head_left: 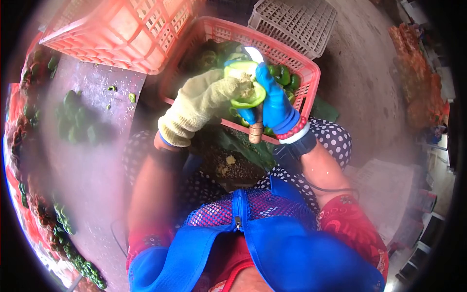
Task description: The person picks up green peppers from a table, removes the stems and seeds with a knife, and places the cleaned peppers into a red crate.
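Note:
A green bell pepper (250,100), cut open with pale flesh and seeds showing, is between my hands above a red crate (314,80). My left hand (202,97), in a cream knit glove, is closed on the pepper, its fingers at the seed core (247,86). My right hand (277,104), in a blue rubber glove, is closed round a knife with a wooden handle (255,132); its bright blade (253,53) shows above the fingers. The right fingers also touch the pepper. Several green peppers (283,75) lie in the crate below.
An orange-red crate (121,34) stands tilted at the upper left, and a grey crate (296,24) sits behind. Several green peppers (78,117) lie on the left surface, blurred. My knees (333,141) in dotted cloth flank the crate. Reddish produce (421,73) is piled at far right.

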Motion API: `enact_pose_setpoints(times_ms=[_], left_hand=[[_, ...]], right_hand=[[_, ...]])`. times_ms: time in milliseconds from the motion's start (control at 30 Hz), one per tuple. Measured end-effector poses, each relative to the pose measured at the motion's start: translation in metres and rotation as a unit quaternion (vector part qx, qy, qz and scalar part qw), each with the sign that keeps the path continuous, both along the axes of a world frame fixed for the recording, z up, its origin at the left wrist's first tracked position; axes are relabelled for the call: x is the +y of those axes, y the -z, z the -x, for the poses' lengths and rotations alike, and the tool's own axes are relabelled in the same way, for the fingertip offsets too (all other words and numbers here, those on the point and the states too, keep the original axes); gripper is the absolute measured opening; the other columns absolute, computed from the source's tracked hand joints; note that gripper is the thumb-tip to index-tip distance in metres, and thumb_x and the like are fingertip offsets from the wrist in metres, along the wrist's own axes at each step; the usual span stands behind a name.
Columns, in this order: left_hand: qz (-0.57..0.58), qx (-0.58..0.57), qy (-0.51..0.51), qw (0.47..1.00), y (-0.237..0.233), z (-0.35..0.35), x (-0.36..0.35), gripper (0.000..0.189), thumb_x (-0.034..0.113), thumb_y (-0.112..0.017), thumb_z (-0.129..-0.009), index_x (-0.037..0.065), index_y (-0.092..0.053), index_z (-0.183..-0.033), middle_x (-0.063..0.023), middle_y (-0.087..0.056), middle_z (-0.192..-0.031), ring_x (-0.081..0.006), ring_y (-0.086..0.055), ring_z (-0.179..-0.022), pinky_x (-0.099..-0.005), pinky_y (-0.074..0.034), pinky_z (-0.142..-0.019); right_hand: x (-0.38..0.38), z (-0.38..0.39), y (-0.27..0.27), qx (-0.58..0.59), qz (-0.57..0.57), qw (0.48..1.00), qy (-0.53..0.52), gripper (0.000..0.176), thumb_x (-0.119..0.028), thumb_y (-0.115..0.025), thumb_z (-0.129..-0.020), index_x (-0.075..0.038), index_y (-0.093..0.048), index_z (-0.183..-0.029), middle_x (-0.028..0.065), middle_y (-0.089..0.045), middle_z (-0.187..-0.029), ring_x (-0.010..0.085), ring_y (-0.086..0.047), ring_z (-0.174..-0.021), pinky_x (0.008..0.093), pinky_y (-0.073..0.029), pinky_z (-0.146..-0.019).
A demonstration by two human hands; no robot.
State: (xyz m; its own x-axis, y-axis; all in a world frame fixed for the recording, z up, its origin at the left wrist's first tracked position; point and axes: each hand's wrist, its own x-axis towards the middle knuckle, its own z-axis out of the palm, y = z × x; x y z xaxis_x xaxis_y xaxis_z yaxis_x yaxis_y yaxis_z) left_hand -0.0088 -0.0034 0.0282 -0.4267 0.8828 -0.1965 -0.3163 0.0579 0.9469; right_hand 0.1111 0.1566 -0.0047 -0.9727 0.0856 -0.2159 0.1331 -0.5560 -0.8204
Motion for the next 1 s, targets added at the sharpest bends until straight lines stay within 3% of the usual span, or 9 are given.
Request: enact_pose_setpoints(times_ms=[67,200,233,467,700,767,867,933,1000], left_hand=[[0.009,0.027,-0.012,1.000,-0.007,0.002,-0.002,0.046,0.042,-0.070,-0.093,0.004,-0.068,-0.118,-0.0016,-0.069,-0.098,-0.0092,-0.061,-0.083,-0.0240,-0.048,-0.072],[0.071,0.009,0.005,0.997,-0.008,0.011,-0.005,0.044,0.045,-0.068,-0.093,0.005,-0.071,-0.112,-0.0014,-0.064,-0.082,-0.0074,-0.055,-0.068,-0.0234,-0.041,-0.058],[0.085,0.032,0.027,0.995,-0.016,0.011,-0.005,0.050,0.044,-0.067,-0.095,0.003,-0.066,-0.124,-0.0001,-0.067,-0.087,-0.0067,-0.055,-0.063,-0.0224,-0.043,-0.056],[0.094,0.017,0.032,0.995,-0.015,0.009,-0.005,0.046,0.044,-0.068,-0.095,0.004,-0.068,-0.118,0.0027,-0.066,-0.085,-0.0036,-0.051,-0.065,-0.0204,-0.039,-0.056],[0.133,0.001,-0.037,0.990,-0.009,0.002,0.004,0.037,0.036,-0.069,-0.097,0.003,-0.069,-0.112,0.0049,-0.066,-0.085,-0.0027,-0.052,-0.070,-0.0195,-0.040,-0.062],[0.106,-0.006,-0.046,0.993,-0.006,-0.001,0.006,0.041,0.041,-0.067,-0.097,0.003,-0.069,-0.113,0.0034,-0.066,-0.089,-0.0043,-0.054,-0.072,-0.0205,-0.043,-0.064],[0.050,-0.024,-0.120,0.991,-0.015,-0.006,0.008,0.050,0.050,-0.063,-0.097,0.004,-0.067,-0.118,-0.0001,-0.066,-0.095,-0.0070,-0.058,-0.076,-0.0220,-0.048,-0.068],[-0.003,-0.025,-0.127,0.992,0.008,0.004,0.013,0.060,0.058,-0.056,-0.098,0.004,-0.064,-0.122,-0.0041,-0.068,-0.101,-0.0130,-0.064,-0.084,-0.0281,-0.054,-0.075],[-0.076,-0.314,-0.091,0.942,0.003,0.001,0.020,0.062,0.060,-0.053,-0.098,0.004,-0.064,-0.122,-0.0057,-0.068,-0.104,-0.0162,-0.066,-0.088,-0.0330,-0.056,-0.079]], right_hand=[[-0.002,0.006,-0.004,0.013,0.020,1.000,0.003,0.074,-0.068,-0.052,-0.094,-0.009,-0.052,-0.138,0.0033,-0.065,-0.084,0.0091,-0.053,-0.052,0.0219,-0.043,-0.044],[0.001,0.004,-0.011,0.041,0.024,0.999,0.002,0.061,-0.051,-0.059,-0.099,-0.007,-0.051,-0.139,0.0036,-0.067,-0.102,0.0076,-0.059,-0.064,0.0205,-0.046,-0.050],[0.001,0.002,-0.016,0.043,0.002,0.999,0.011,0.058,-0.045,-0.061,-0.100,-0.006,-0.050,-0.141,0.0037,-0.066,-0.111,0.0068,-0.061,-0.073,0.0196,-0.047,-0.053],[-0.001,0.014,-0.002,0.149,-0.233,0.957,0.089,0.053,-0.043,-0.057,-0.102,-0.004,-0.053,-0.138,0.0023,-0.065,-0.107,0.0069,-0.060,-0.076,0.0227,-0.050,-0.059],[-0.011,0.015,0.015,0.032,-0.295,0.948,0.119,0.050,-0.048,-0.053,-0.103,-0.007,-0.057,-0.132,0.0008,-0.063,-0.097,0.0070,-0.055,-0.069,0.0227,-0.049,-0.056],[-0.007,0.017,0.022,0.007,-0.270,0.955,0.125,0.054,-0.054,-0.050,-0.102,-0.008,-0.058,-0.130,0.0016,-0.064,-0.094,0.0085,-0.056,-0.064,0.0230,-0.049,-0.054],[0.007,0.019,0.024,0.011,-0.015,0.999,0.049,0.058,-0.058,-0.049,-0.101,-0.008,-0.058,-0.130,0.0030,-0.065,-0.094,0.0102,-0.059,-0.062,0.0233,-0.050,-0.054],[0.005,0.018,0.004,0.039,-0.045,0.996,0.062,0.063,-0.060,-0.050,-0.100,-0.009,-0.055,-0.134,0.0043,-0.067,-0.096,0.0121,-0.062,-0.063,0.0242,-0.051,-0.053],[0.007,0.020,-0.003,0.082,-0.125,0.988,0.037,0.064,-0.060,-0.049,-0.100,-0.009,-0.053,-0.139,0.0057,-0.068,-0.100,0.0136,-0.065,-0.076,0.0250,-0.053,-0.061]])
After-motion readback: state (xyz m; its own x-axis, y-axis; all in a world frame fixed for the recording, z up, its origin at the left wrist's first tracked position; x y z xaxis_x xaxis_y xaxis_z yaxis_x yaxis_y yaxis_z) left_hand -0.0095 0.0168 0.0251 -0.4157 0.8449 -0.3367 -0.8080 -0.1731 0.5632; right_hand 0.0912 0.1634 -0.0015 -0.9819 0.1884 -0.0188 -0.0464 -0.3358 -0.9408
